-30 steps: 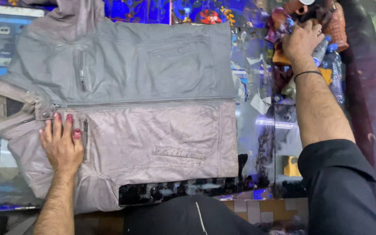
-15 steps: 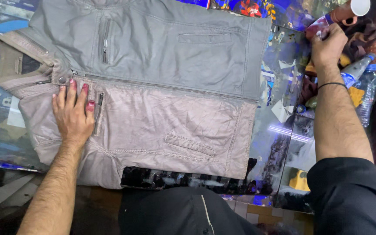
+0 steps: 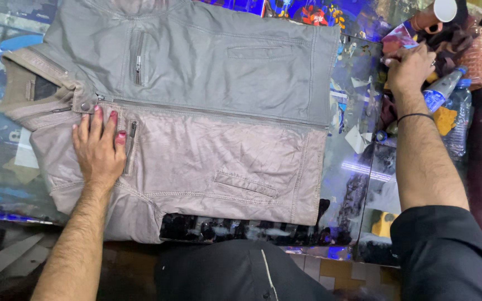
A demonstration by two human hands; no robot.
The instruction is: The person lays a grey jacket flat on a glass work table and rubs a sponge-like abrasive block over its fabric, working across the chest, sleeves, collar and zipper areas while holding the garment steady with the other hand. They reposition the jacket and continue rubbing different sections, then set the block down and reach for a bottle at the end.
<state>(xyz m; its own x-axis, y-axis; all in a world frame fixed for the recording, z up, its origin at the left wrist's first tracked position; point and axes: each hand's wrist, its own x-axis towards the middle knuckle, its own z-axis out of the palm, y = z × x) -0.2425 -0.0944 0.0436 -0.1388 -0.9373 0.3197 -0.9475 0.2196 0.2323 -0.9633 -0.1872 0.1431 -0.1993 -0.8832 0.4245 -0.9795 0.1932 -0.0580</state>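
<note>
Quick compare w/ the shot from a sec ago: the grey-brown leather-look zip jacket (image 3: 196, 128) hasn't really budged, it's the head cam that drifted, so the jacket now sits further up and left in view. It's laid flat, front up, zip closed, collar end to the left, hem to the right, on the glossy glass-topped surface (image 3: 364, 167) w/ colourful prints under it.

Left hand (image 3: 99, 147) is same as before: palm down, fingers spread wide, pressed on the chest panel right beside the small vertical zip pocket, just below the collar snap. Not gripping anything, just pinning the fabric.

Right hand (image 3: 408, 69) is the bit that changed. It's been over at the far right in the pile of stuff the whole time, but now the fingers are curled round a pink-and-white crumpled packet-ish thing (image 3: 398, 40). Can't tell exactly what it is tbh. Clear plastic water bottle with blue label (image 3: 439, 92) is touching the wrist side, brown woven bag (image 3: 470, 50) behind it.

So imo: jacket held steady, right hand busy off to the side, well apart from it.
</note>
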